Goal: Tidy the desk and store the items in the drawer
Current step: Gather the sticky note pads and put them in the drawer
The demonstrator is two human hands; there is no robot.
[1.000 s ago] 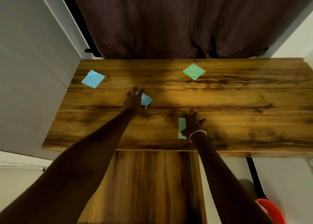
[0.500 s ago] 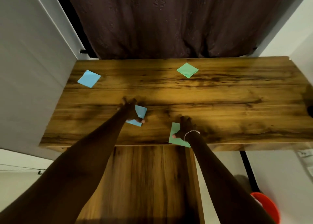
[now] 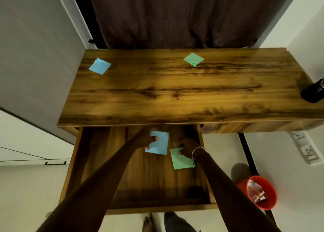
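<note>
The wooden desk (image 3: 175,94) has its drawer (image 3: 91,161) pulled out toward me. Over the drawer, my left hand (image 3: 146,137) grips a blue paper square (image 3: 159,144). Beside it my right hand (image 3: 188,146), with a bracelet on the wrist, pinches a green paper square (image 3: 181,160) by its top edge. On the desktop lie another blue square (image 3: 100,66) at the far left and another green square (image 3: 193,59) at the far middle.
A dark cup-like holder (image 3: 313,93) stands at the desk's right edge. A red bin (image 3: 263,191) with scraps sits on the floor to the right. A dark curtain (image 3: 175,15) hangs behind the desk, a grey wall panel to its left. My feet show below the drawer.
Both hands have pulled their paper squares off the desktop's front edge and down over the open drawer. The view has tilted down, so the drawer's inside now shows.
</note>
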